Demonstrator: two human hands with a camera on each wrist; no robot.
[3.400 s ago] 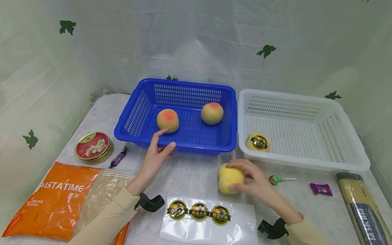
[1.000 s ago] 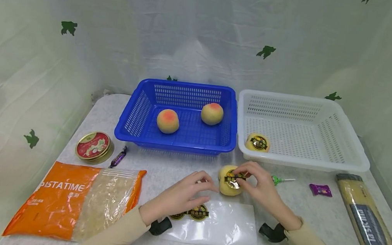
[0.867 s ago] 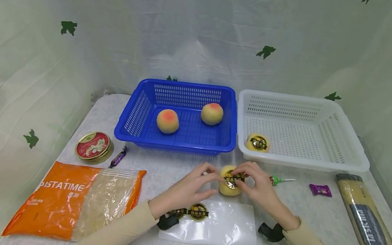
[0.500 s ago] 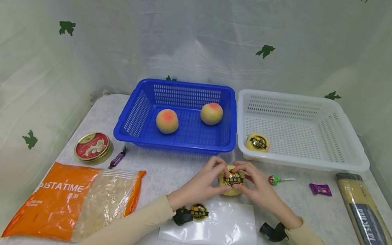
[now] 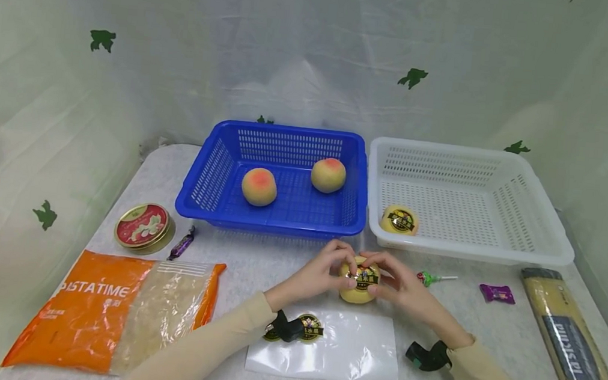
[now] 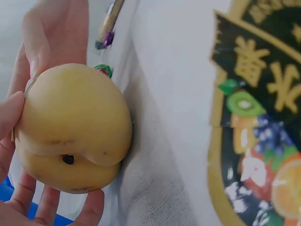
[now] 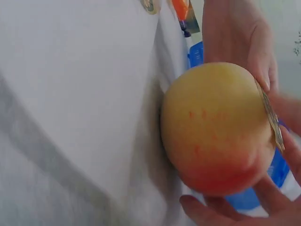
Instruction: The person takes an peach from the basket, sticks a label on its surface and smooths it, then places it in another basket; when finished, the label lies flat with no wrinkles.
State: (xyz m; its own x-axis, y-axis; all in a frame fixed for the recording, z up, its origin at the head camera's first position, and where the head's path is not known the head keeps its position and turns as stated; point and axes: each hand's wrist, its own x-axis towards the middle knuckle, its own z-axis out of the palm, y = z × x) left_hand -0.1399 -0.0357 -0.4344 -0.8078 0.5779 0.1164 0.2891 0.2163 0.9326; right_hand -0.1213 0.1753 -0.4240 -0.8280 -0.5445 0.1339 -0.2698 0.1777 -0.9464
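A yellow peach (image 5: 355, 296) rests on the table between both hands, a black-and-gold fruit sticker (image 5: 365, 280) on its top. My left hand (image 5: 321, 274) curls around its left side, thumb and fingertips at the sticker's edge. From the right, my right hand (image 5: 401, 286) holds the peach the same way, thumb near the sticker. The right wrist view shows the peach's (image 7: 214, 127) red blush and the sticker (image 7: 272, 115) edge-on, slightly raised at one end. Nearer me lies a white sticker sheet (image 5: 349, 357) with two stickers, one partly covered by the left wrist camera.
Behind stand a blue basket (image 5: 274, 223) with two peaches and a white basket (image 5: 472, 251) with one stickered peach. A tin (image 5: 142, 226), wrapped candy (image 5: 182, 243) and orange bag (image 5: 89, 310) lie left. Right are a lollipop (image 5: 426, 278), purple candy (image 5: 498, 293) and pasta pack (image 5: 572, 346).
My left hand has come from the blue basket's front rim to the peach. The sheet's rightmost sticker has moved onto the peach. The fingers have since shifted outward along the sticker's edges.
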